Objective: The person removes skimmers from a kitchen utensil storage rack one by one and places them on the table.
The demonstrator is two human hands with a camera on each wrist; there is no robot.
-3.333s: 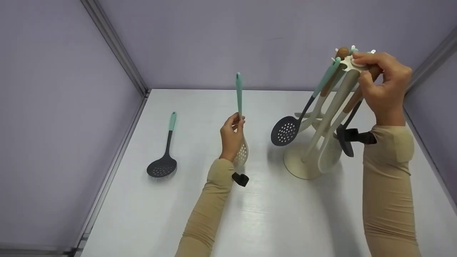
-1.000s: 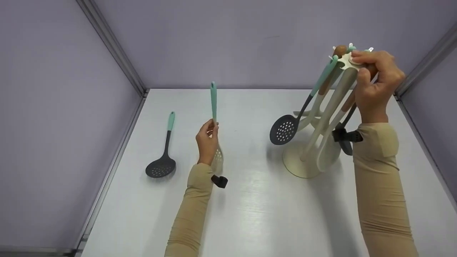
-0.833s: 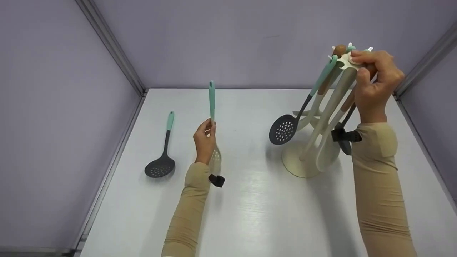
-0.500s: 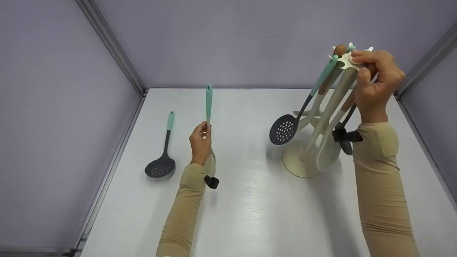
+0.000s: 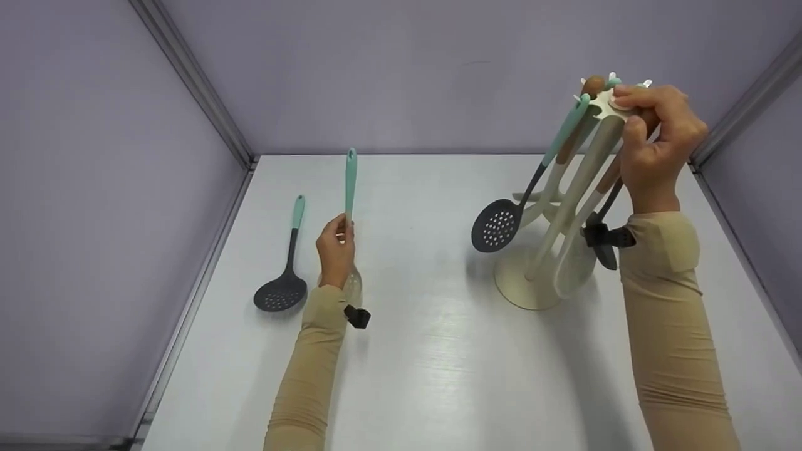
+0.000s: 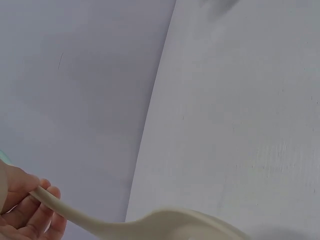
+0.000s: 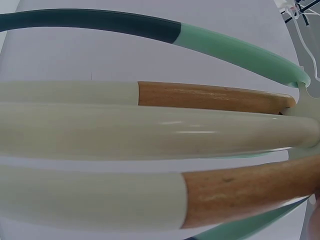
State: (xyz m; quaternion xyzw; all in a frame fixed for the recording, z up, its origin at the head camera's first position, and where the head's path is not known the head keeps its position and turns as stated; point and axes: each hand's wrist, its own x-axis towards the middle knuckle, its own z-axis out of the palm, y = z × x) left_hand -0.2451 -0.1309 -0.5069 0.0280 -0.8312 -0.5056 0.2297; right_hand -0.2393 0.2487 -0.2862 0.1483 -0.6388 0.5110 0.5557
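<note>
My left hand (image 5: 336, 250) pinches a cream slotted utensil with a mint handle (image 5: 351, 181), upright, its head low behind the wrist. In the left wrist view the fingers (image 6: 42, 215) hold its cream neck (image 6: 75, 215). At the right, my right hand (image 5: 664, 141) grips the top of a cream rotary stand (image 5: 526, 291). Several utensils hang from it, among them a black skimmer (image 5: 497, 225). The right wrist view shows the stand's pole (image 7: 150, 132) between wooden handles (image 7: 215, 97) and a mint handle (image 7: 235, 52).
A black slotted utensil (image 5: 281, 293) with a mint handle lies on the white table (image 5: 426, 388), left of my left hand. Grey-purple panels (image 5: 401, 75) stand behind and on both sides, with metal profiles (image 5: 188, 75) at the corners.
My left hand has moved left with the cream utensil, closer to the black one on the table. My right hand keeps its grip on the stand's top.
</note>
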